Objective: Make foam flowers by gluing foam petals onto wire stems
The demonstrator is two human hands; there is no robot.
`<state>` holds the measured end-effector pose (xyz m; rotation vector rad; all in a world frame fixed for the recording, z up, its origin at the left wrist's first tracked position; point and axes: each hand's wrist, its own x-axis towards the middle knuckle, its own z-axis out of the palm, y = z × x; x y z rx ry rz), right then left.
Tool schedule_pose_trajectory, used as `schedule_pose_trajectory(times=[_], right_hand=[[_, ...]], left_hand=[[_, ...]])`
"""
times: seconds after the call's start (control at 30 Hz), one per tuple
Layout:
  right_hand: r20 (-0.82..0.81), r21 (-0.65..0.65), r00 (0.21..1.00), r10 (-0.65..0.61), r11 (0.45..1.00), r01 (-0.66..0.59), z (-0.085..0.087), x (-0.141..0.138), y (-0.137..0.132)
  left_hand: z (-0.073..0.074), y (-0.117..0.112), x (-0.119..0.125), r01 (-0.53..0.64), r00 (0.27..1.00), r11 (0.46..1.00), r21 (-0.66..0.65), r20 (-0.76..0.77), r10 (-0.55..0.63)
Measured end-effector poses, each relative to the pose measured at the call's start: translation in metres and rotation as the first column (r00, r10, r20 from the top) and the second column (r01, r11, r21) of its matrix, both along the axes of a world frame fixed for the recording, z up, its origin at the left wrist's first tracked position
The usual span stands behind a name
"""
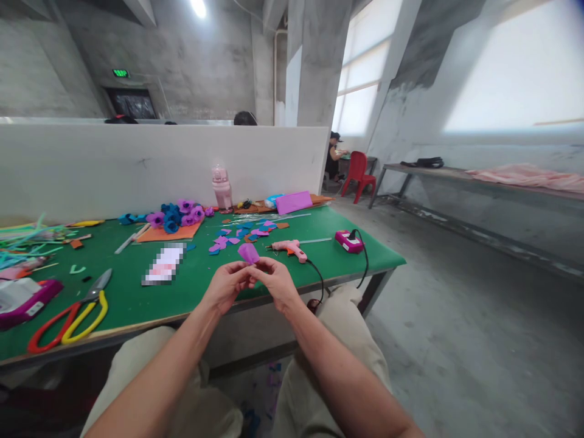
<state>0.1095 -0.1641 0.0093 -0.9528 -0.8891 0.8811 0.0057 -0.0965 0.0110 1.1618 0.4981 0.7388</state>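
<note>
A purple paper petal (pixel 249 253) stands up from between my fingers, just above the table's front edge. My left hand (pixel 228 285) pinches its lower end from the left. From the other side my right hand (pixel 274 281) closes on the same end, so the two hands meet there. The fingertips hide the bottom of the petal. Behind the hands lie several loose purple and blue paper pieces (pixel 244 232). A pink glue gun (pixel 292 249) rests to the right, its black cord hanging over the edge.
On the green table (pixel 137 292) lie red-and-yellow scissors (pixel 82 313), a blurred-out flat item (pixel 165 264), finished paper flowers (pixel 176 214) and a purple power strip (pixel 349 241). A pink bottle (pixel 222 188) stands by the white partition (pixel 159 158). Another person (pixel 334 155) sits far right.
</note>
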Motion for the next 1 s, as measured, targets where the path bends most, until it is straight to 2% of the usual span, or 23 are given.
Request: schedule_pose_trajectory(times=[0.4,0.7,0.8,1.0], right_hand=[[0.109,-0.032,0.984,-0.139,0.989,0.143,-0.0067,-0.0050,0.0017],[0.398,0.113,0.869,-0.296,0.955,0.273,-0.0094,-0.0077,-0.0018],[0.431,0.134,0.842,-0.325,0.946,0.296,-0.0085,-0.0075,-0.0031],[0.438,0.146,0.837,-0.328,0.945,0.294,-0.0090,-0.0070,-0.0031]], left_hand=[[0.0022,-0.0012,0.0023,-0.091,0.996,0.993,-0.072,-0.004,0.091],[0.0006,0.0002,0.0027,-0.114,0.993,0.990,-0.088,0.013,0.116],[0.0007,-0.0004,0.0027,-0.123,0.992,0.988,-0.093,0.004,0.124],[0.0005,-0.0006,0.0029,-0.133,0.991,0.988,-0.083,0.001,0.134]])
